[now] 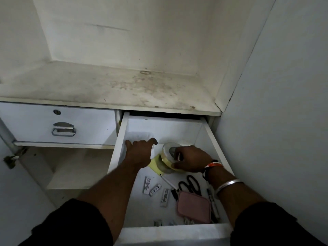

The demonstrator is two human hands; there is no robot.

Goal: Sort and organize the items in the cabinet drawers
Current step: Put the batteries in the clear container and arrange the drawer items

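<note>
Under my right hand (190, 160): pale yellow rolls of tape (168, 158), stacked mid-drawer, fingers closed round the top roll. Likely light, rigid, slick-sided; best held by the rim or core. My left hand (140, 153) lies open, empty, by the left wall of the open white drawer (215, 150). Nearer me: black-handled scissors (190, 184), pink rectangular pouch (194, 207).

Tape rolls (168, 157) behind scissors (190, 183) in drawer (122, 132).
</note>
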